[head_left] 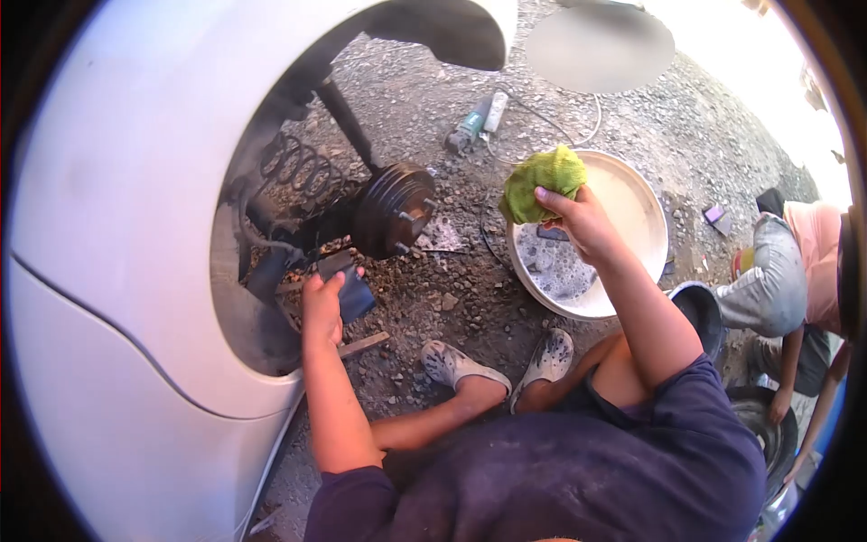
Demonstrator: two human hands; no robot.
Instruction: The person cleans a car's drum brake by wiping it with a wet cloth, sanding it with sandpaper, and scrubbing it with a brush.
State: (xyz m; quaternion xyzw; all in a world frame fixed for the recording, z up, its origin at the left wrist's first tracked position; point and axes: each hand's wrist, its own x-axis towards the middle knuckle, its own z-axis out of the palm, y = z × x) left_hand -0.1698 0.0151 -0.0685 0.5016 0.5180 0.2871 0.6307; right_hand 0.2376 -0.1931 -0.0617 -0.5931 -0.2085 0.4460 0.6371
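Observation:
My right hand [582,217] is closed around a bunched yellow-green cloth [545,183], raised above a wide pale basin [657,212] with sudsy water [555,264] in it. Beside the wheel arch, my left hand [322,305] grips a dark bluish flat piece [352,291]; its kind is unclear. Just above that hand is the car's bare brake drum [393,212], with studs showing and no wheel on it. The coil spring [298,167] and shock absorber [348,122] are exposed inside the arch.
The white car body [126,181] fills the left side. An angle grinder [467,131] lies on the gravel near a power strip [495,111] and cable. A wooden stick [364,344] lies below my left hand. At right, another person [777,271] bends over a black tub [768,425].

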